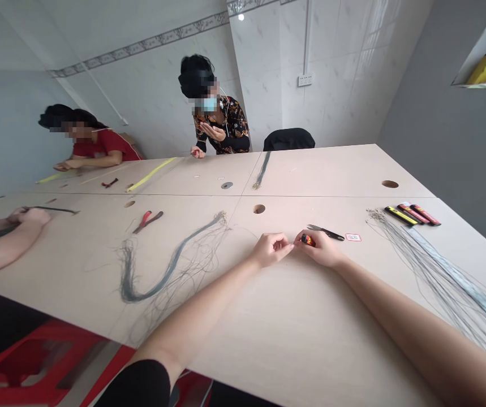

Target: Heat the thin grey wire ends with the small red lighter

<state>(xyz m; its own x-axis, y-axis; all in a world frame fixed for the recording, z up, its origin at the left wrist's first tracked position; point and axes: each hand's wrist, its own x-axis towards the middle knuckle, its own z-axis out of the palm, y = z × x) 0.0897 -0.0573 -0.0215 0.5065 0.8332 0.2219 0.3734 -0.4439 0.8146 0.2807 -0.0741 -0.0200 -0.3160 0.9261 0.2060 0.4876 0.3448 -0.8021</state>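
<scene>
Pale laminate table (243,362), going left to right: a co-worker's hand (28,216) sits way over by a dark rod, then red-handled pliers (147,221) lie above a big loop of fine grey wire (130,282). Mid-table, the left hand (270,250) has its fingers curled with the tips pressed together, pinching something too thin to make out. Just beside it, the right hand (317,249) pinches a small red-and-black piece (308,239) in its fingertips, above the table. Black-handled pliers (326,232) lie right there, with a spray of wire (442,277) further right. Tip: keep both wrists low and pinch with just the fingertips for better control.
</scene>
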